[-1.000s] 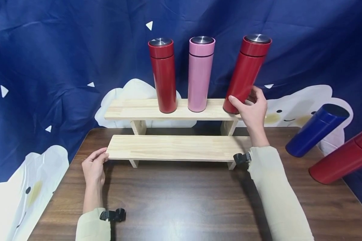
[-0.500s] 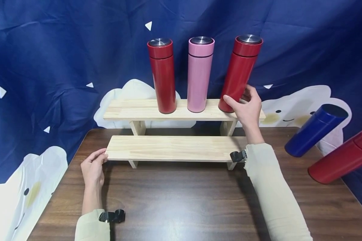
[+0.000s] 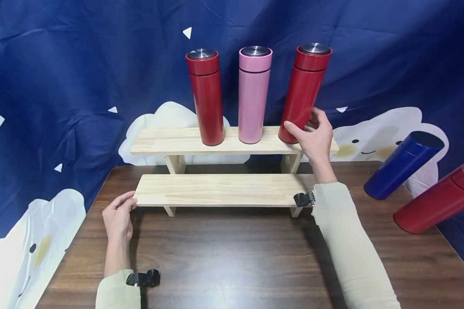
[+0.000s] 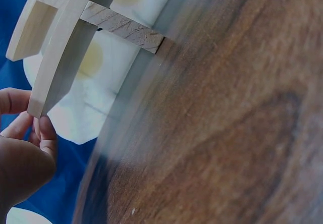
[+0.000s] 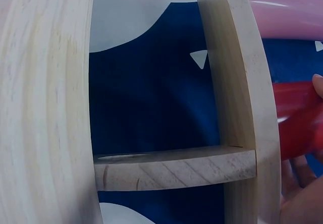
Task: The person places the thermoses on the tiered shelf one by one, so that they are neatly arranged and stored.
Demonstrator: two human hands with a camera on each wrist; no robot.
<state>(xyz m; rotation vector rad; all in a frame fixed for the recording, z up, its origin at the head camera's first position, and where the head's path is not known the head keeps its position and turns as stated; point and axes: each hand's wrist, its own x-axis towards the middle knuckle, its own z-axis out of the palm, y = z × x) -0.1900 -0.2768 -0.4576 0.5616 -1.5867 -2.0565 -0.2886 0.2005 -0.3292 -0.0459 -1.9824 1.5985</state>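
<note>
Right hand (image 3: 318, 136) curled round lower part of red flask (image 3: 303, 92) on right part of upper shelf (image 3: 166, 139); lid (image 3: 315, 48) up, long axis near vertical. Left hand (image 3: 117, 219) pinches left end of lower shelf (image 3: 224, 189). Two other red flasks (image 3: 209, 103), one pink flask (image 3: 254, 98), one blue flask (image 3: 404, 165).

Saw smooth, glossy coating on the red bottles (image 3: 305, 90), shiny metal on the lids (image 3: 314, 48). Clocked kinda matt wood on the shelf (image 3: 216, 189), rough-looking along a leg edge (image 4: 123, 27). Spotted soft-sheen wood grain on the table (image 3: 224, 262), wrinkly cloth on the backdrop (image 3: 139, 64).
</note>
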